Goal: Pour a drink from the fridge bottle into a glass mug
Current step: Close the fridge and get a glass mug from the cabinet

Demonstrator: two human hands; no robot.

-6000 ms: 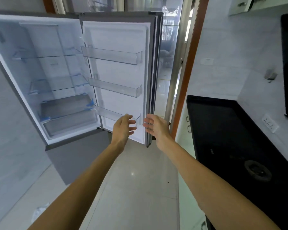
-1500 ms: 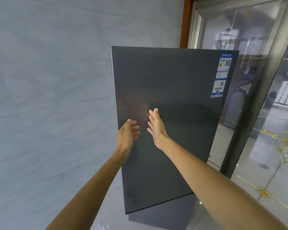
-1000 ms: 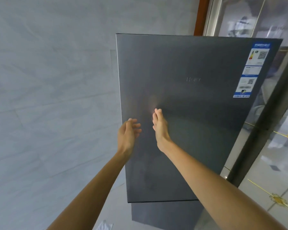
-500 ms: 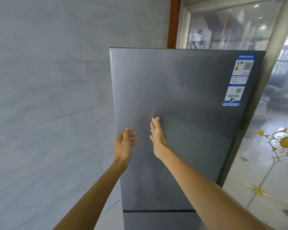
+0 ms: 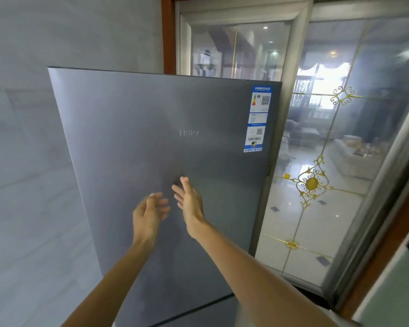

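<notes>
A tall grey fridge stands in front of me with its upper door shut; a blue and white label is stuck near its top right corner. My right hand is open and raised just in front of the door's middle, fingers pointing up. My left hand is open beside it, slightly blurred, a little off the door. Neither hand holds anything. No bottle and no glass mug are in view.
A pale tiled wall runs along the left of the fridge. To the right is a sliding glass door with gold ornaments in a wooden frame. A pale cabinet edge shows at the lower right.
Six seconds ago the fridge stood open; it is shut now. In the last half second my right hand has come off the door, and both hands have drawn back slightly.
</notes>
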